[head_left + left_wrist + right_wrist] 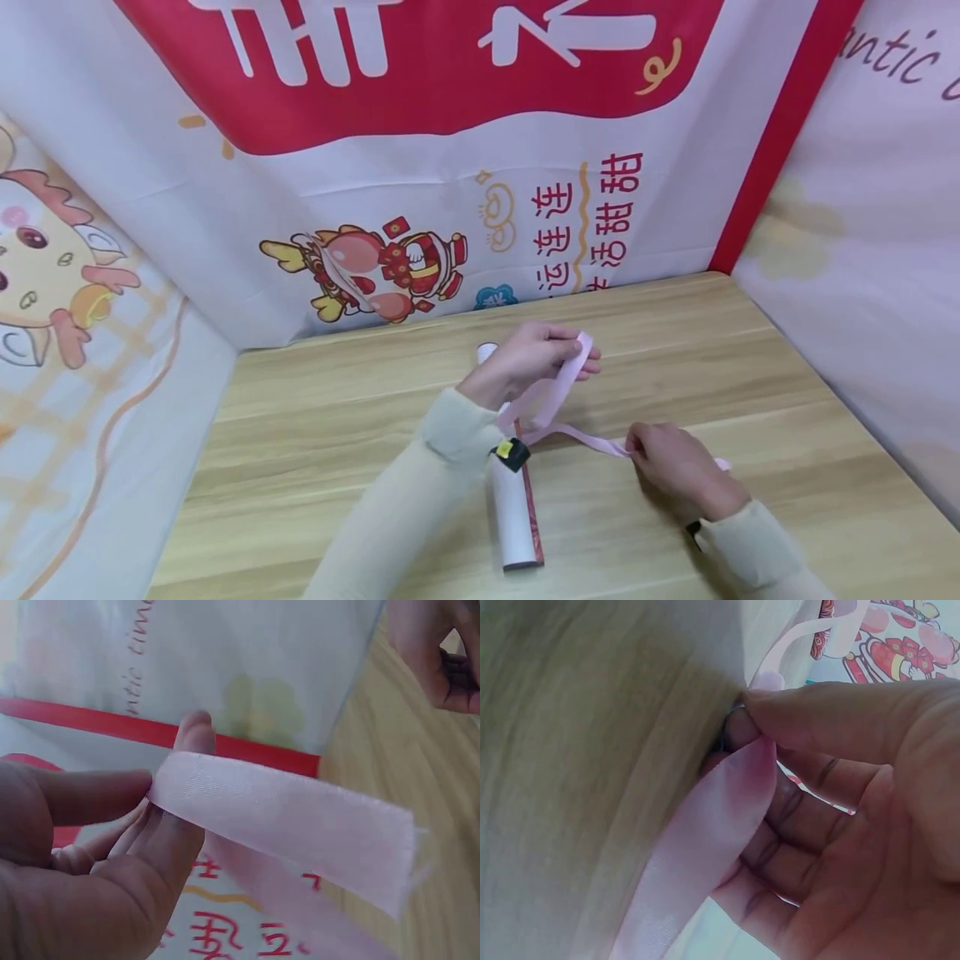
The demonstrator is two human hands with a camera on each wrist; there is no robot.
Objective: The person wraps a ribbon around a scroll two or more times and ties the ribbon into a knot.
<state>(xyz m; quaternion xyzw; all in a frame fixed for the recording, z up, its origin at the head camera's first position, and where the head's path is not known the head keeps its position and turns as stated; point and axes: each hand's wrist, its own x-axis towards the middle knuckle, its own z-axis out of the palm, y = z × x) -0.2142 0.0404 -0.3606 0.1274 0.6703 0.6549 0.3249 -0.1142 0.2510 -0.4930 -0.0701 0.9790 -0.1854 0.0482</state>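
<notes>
A pink satin ribbon (561, 387) runs between both hands, past the middle of a rolled white scroll (513, 517) with a patterned red edge. My left hand (543, 354) is raised over the scroll and pinches the ribbon between thumb and fingers. In the left wrist view, the ribbon's frayed cut end (397, 862) hangs free beyond the fingers. Low over the table to the right, my right hand (671, 462) pinches the other length of ribbon (697, 840), whose tail extends past the hand. The left wrist hides where the ribbon meets the scroll; whether it is knotted I cannot tell.
The scroll lies lengthwise on a wood-grain table (337, 433). Behind the table hangs a white and red printed cloth (420, 192), with more printed cloth at the left (82, 275) and right (862, 250) sides. Each wrist wears a small dark camera mount.
</notes>
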